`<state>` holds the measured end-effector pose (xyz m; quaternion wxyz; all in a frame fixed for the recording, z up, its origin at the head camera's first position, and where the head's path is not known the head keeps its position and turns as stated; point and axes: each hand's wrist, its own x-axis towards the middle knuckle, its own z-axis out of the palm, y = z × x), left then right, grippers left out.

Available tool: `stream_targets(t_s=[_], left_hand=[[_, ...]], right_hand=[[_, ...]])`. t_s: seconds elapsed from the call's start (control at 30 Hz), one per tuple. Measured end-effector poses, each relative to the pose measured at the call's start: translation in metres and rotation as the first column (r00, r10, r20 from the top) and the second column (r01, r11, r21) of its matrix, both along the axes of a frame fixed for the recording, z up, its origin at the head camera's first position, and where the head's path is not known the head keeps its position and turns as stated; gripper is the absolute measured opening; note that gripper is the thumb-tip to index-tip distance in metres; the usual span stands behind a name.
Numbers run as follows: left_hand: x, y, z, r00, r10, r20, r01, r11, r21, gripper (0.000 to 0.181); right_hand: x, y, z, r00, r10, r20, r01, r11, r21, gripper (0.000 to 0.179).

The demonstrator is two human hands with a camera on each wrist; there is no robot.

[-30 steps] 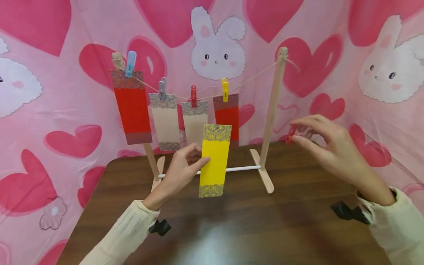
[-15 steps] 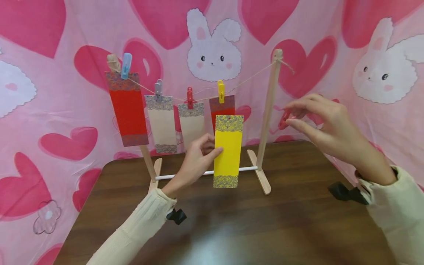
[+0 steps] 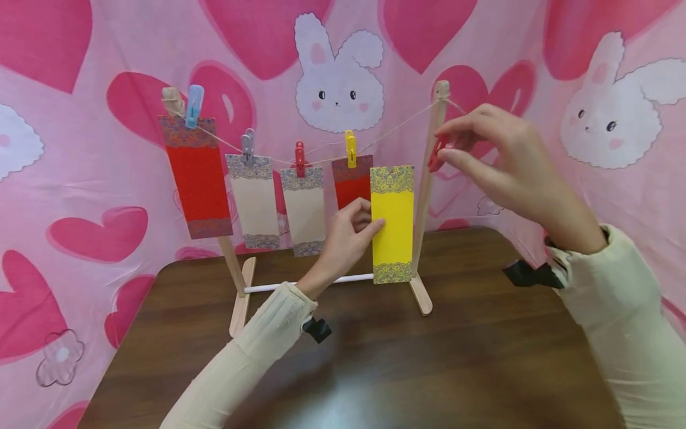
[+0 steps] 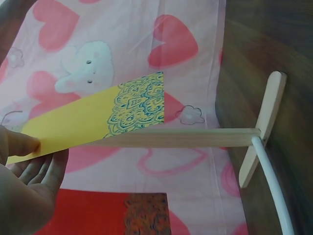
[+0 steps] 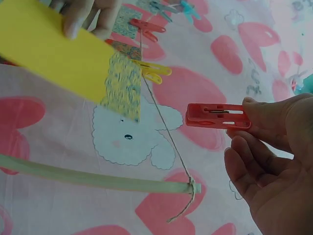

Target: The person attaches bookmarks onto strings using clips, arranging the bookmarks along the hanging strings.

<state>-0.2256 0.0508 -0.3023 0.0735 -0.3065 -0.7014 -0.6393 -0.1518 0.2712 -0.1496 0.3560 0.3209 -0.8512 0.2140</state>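
Observation:
My left hand (image 3: 351,235) pinches a yellow card (image 3: 393,223) by its left edge, thumb in front. The card has patterned bands at top and bottom and is upright in front of the right post. Between thumb and fingers of my right hand (image 3: 504,158) is a red clothespin (image 3: 437,154), beside the top of that post; the right wrist view shows this clothespin (image 5: 215,116) pinched at its handle end, apart from the card (image 5: 58,54). The string (image 3: 396,128) runs above and behind the yellow card. In the left wrist view the card (image 4: 73,125) crosses the wooden post (image 4: 195,138).
Clipped along the string hang a red card (image 3: 195,185) under a blue clothespin (image 3: 194,107), two cream cards (image 3: 253,202) under grey and red clothespins, and another red card (image 3: 348,185) under a yellow clothespin (image 3: 351,149). The wooden stand's feet (image 3: 421,297) rest on the brown table (image 3: 418,363).
My left hand has carried the yellow card to the right and upward, toward the right post. My right hand has moved left and up with the red clothespin.

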Motion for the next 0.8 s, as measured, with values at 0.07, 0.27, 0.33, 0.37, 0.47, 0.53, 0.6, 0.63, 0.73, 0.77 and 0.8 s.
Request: stream_targets(t_s=[0.07, 0.27, 0.33, 0.37, 0.47, 0.53, 0.6, 0.63, 0.73, 0.77, 0.8], left_hand=[[-0.003, 0.007, 0.003, 1.000, -0.012, 0.002, 0.012, 1.000, 0.016, 0.019], [-0.014, 0.025, 0.014, 1.000, -0.025, 0.013, 0.024, 0.998, 0.058, 0.019], [-0.018, 0.029, 0.017, 1.000, -0.020, 0.014, 0.019, 0.997, 0.075, 0.018], [-0.020, 0.031, 0.019, 1.000, -0.019, 0.015, 0.017, 0.997, 0.082, 0.018], [-0.024, 0.035, 0.022, 1.000, -0.022, 0.018, 0.020, 0.996, 0.090, 0.017], [-0.025, 0.037, 0.023, 0.999, -0.024, 0.022, 0.022, 0.996, 0.088, 0.017], [-0.026, 0.039, 0.023, 0.999, -0.025, 0.026, 0.022, 0.996, 0.087, 0.017], [-0.027, 0.040, 0.023, 0.999, -0.022, 0.027, 0.020, 0.996, 0.085, 0.017], [-0.028, 0.042, 0.021, 0.999, -0.016, 0.032, 0.014, 0.997, 0.072, 0.018], [-0.028, 0.043, 0.020, 0.999, -0.016, 0.032, 0.014, 0.998, 0.069, 0.018], [-0.028, 0.044, 0.019, 0.999, -0.015, 0.034, 0.012, 0.998, 0.066, 0.018]], right_hand=[[-0.003, -0.002, 0.004, 1.000, -0.011, 0.006, 0.011, 1.000, 0.000, 0.031], [-0.015, -0.010, 0.016, 1.000, -0.021, -0.010, 0.021, 1.000, 0.020, 0.028], [-0.021, -0.014, 0.022, 1.000, -0.021, -0.021, 0.022, 0.999, 0.035, 0.026], [-0.024, -0.016, 0.024, 0.999, -0.020, -0.028, 0.021, 0.999, 0.042, 0.024], [-0.035, -0.022, 0.032, 0.999, -0.031, -0.039, 0.034, 0.997, 0.063, 0.021], [-0.042, -0.025, 0.037, 0.998, -0.041, -0.037, 0.044, 0.997, 0.070, 0.021], [-0.049, -0.027, 0.040, 0.998, -0.059, -0.029, 0.061, 0.995, 0.075, 0.022], [-0.052, -0.028, 0.042, 0.998, -0.065, -0.020, 0.066, 0.995, 0.077, 0.023], [-0.062, -0.031, 0.046, 0.996, -0.087, 0.005, 0.086, 0.992, 0.094, 0.024], [-0.065, -0.032, 0.047, 0.995, -0.097, 0.024, 0.094, 0.990, 0.103, 0.024], [-0.068, -0.032, 0.048, 0.993, -0.106, 0.049, 0.100, 0.988, 0.114, 0.023]])
